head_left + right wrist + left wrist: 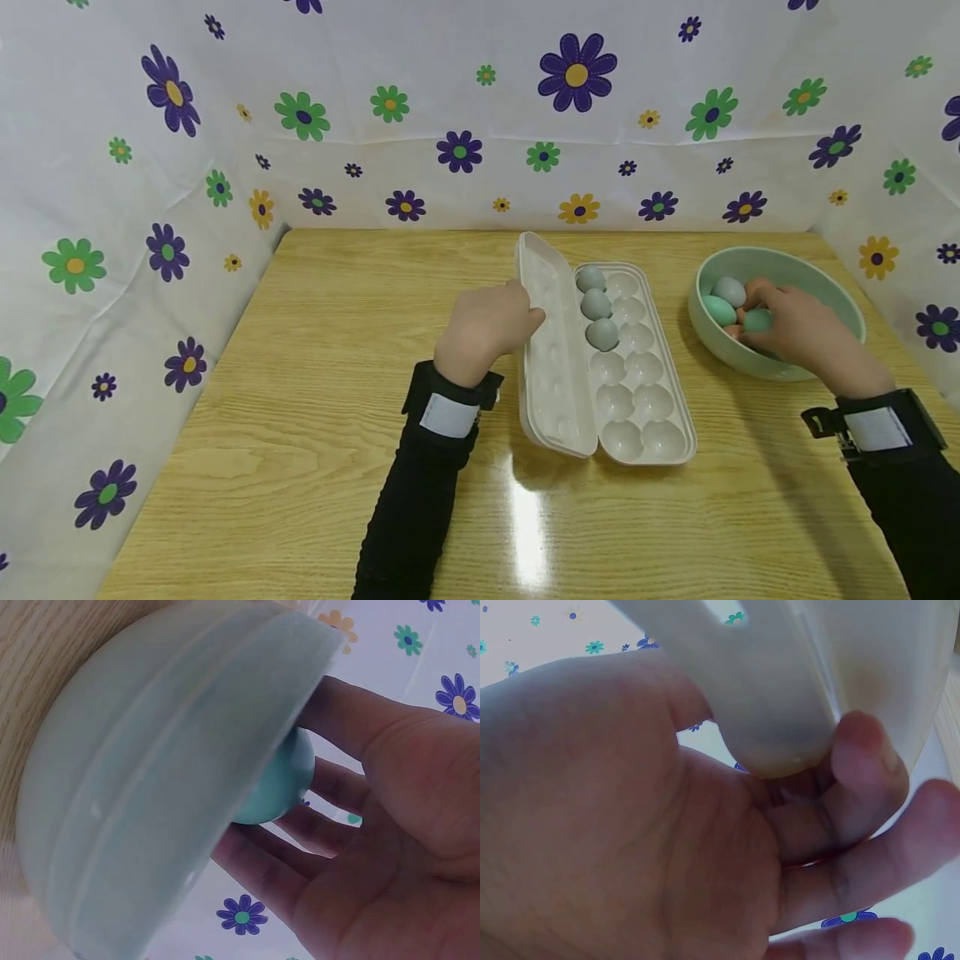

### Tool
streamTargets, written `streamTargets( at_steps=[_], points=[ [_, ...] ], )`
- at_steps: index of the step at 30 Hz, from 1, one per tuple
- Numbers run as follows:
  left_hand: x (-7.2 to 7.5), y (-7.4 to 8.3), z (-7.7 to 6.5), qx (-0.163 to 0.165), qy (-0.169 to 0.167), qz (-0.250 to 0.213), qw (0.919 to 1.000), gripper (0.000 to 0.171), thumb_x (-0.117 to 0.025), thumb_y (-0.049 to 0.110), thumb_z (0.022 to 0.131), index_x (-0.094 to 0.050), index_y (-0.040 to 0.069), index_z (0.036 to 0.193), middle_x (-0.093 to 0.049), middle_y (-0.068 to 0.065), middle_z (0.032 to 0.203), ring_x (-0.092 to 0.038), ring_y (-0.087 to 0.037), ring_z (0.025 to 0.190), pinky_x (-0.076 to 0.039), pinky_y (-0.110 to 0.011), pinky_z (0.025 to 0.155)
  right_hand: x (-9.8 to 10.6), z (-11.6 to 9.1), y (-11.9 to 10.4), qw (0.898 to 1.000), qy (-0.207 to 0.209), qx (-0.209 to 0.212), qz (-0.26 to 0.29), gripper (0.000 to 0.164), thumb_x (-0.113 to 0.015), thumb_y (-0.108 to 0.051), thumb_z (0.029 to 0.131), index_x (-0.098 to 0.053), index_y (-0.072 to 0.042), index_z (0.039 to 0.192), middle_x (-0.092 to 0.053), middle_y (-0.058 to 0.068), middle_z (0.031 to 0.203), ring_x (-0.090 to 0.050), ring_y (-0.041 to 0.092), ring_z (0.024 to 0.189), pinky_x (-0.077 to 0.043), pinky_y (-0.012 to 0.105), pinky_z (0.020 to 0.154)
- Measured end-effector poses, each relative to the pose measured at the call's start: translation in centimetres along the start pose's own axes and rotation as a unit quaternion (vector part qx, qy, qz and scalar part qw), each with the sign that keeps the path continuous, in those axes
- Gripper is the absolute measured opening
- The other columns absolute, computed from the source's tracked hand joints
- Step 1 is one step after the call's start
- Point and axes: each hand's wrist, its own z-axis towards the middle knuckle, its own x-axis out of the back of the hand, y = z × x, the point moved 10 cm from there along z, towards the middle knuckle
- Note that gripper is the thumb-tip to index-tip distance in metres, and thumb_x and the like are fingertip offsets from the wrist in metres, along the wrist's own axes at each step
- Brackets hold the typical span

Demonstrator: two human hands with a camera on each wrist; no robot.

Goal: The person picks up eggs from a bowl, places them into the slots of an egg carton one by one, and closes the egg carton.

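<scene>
A white egg carton [680, 417] lies opened on the table, three grey-blue eggs [596, 304] in the far cups of its left row. Its raised lid [558, 367] leans to the left. My left hand [487, 325] grips the lid's outer edge, fingers curled round it in the left wrist view. At the right stands a pale green bowl [780, 367] with several eggs. Inside it my right hand [813, 337] holds a teal egg [281, 784] between thumb and fingers. Beside that hand lie a grey egg [729, 291] and a mint green egg [718, 311]; brown eggs are partly hidden.
The wooden table [322, 400] meets a flower-printed cloth [420, 75] at the back and both sides. The bowl stands just right of the carton, near the table's right side.
</scene>
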Motion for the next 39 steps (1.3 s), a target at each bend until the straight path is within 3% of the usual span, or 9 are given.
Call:
streamTargets(
  at_steps=[11,25,39],
  points=[
    [0.0,-0.1,0.1,-0.003,0.003,-0.004,1.0000,0.034,-0.036,0.038,0.096,-0.055,0.010,0.089,-0.053,-0.003,0.074,-0.053,-0.016,0.064,-0.039,-0.030,0.053,1.0,-0.1,-1.1,1.000,0.021,0.005,-0.006,0.041,-0.070,-0.030,0.079,-0.054,-0.001,0.103,-0.056,0.019,0.099,-0.052,0.030,0.085,-0.044,0.051,0.072],
    [0.0,-0.2,0.2,0.000,0.001,-0.005,1.0000,0.035,-0.036,0.037,0.096,-0.056,0.011,0.084,-0.053,-0.003,0.071,-0.053,-0.016,0.062,-0.039,-0.030,0.052,1.6,-0.6,-3.1,1.000,0.010,-0.015,-0.014,0.046,-0.069,-0.028,0.080,-0.052,-0.001,0.114,-0.050,0.023,0.113,-0.049,0.035,0.097,-0.043,0.055,0.078],
    [-0.1,-0.2,0.2,0.000,0.000,-0.004,1.0000,0.035,-0.036,0.038,0.096,-0.055,0.011,0.088,-0.053,-0.002,0.072,-0.053,-0.016,0.062,-0.039,-0.030,0.053,1.3,-0.5,-6.0,0.999,0.017,0.019,-0.026,0.042,-0.067,-0.019,0.081,-0.052,-0.002,0.116,-0.050,0.023,0.113,-0.049,0.038,0.102,-0.044,0.055,0.079]
  ],
)
